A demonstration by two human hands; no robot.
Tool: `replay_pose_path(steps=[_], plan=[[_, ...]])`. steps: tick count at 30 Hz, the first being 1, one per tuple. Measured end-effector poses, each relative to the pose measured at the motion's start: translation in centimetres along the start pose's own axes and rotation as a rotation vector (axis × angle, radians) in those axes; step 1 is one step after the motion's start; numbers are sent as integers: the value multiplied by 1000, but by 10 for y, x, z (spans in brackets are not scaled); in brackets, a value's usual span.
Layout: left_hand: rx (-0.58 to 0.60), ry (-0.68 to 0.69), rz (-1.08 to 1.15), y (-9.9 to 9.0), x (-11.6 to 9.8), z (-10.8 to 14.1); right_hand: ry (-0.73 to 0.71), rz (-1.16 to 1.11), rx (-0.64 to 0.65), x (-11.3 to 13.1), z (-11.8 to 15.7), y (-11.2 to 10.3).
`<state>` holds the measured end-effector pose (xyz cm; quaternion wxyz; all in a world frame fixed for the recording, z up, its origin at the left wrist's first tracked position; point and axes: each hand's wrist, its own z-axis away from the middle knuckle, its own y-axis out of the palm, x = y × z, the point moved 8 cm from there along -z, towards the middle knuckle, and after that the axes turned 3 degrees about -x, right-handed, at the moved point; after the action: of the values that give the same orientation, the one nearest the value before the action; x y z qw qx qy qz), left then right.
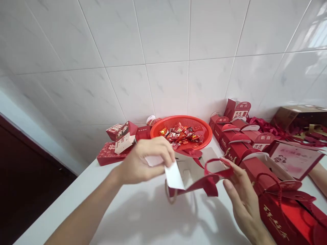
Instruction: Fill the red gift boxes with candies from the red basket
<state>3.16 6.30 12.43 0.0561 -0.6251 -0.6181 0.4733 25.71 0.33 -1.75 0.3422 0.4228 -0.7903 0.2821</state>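
My left hand (150, 158) pinches a white flap at the near left end of a red gift box (199, 183). The box lies tipped above the white table, its pale inside showing, with a tan cord loop hanging from its left end. At its right end, my right hand (241, 194) has its fingers at a red ribbon (211, 166) looped up from the box; the thumb stands apart from the fingers. Just behind the box is a red plastic basket (208, 136) holding wrapped candies (181, 134).
Several red gift boxes (231, 141) crowd the right side, some with cord handles. Other red boxes (113, 153) are stacked at the left. A brown carton (293, 117) stands back right, near red ribbons. Another person's arm (319, 175) shows at the right edge. A tiled wall (166, 88) rises behind.
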Motion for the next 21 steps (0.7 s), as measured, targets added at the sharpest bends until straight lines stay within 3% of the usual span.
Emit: replay_pose_path(steps=[4,7,10,12,17,21], plan=[[115,94,-133,59,-2,5,-46,-65,-56,6,-7,-15],[150,99,-160,84,7,7,-203,92,94,19,-6,-7],[136,80,-174,93,14,7,-362,258,248,28,1,10],[132,71,-191,94,18,7,-371,296,264,27,2,16],[254,20,-248,103,32,14,-168,319,148,8,-6,9],[330,6,-297,105,33,18,-58,305,171,-3,-8,8]])
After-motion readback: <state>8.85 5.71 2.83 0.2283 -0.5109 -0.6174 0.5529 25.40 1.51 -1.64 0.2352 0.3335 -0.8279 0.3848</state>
